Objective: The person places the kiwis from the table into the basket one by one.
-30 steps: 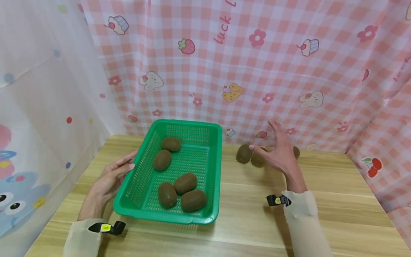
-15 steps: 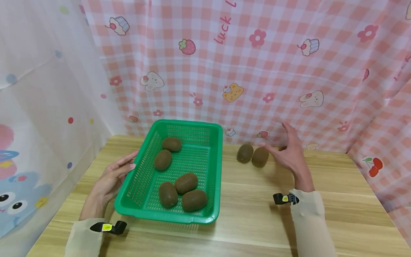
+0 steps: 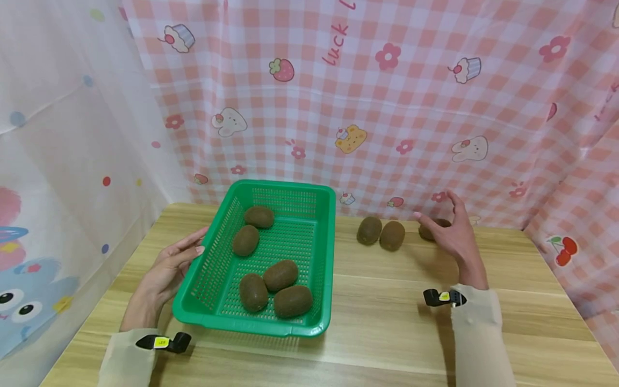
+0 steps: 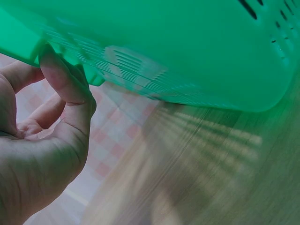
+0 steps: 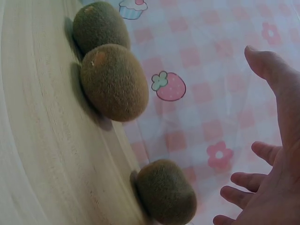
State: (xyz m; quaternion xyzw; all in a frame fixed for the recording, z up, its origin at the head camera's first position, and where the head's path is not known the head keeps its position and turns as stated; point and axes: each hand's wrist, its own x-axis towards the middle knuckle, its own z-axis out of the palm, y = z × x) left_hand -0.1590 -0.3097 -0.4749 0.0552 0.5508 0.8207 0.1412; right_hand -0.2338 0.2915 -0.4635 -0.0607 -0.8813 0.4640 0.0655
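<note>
My left hand point(image 3: 166, 267) steadied the green basket point(image 3: 323, 258), thumb on its rim. My right hand point(image 3: 453, 236), open, hovered by the far kiwi point(image 3: 427, 231) on the counter point(image 3: 387, 301); closing round it seemed next.

Left hand point(image 4: 42, 140) thumb pressed against rim of green basket point(image 4: 178, 47), wooden tabletop point(image 4: 211, 178) beneath

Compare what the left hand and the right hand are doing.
The left hand touches the green basket at its left rim, thumb against the edge; the right hand touches nothing, fingers spread open beside the lone kiwi by the curtain. The left lies low on the table; the right is raised. Both are open and wear beige sleeves.
</note>
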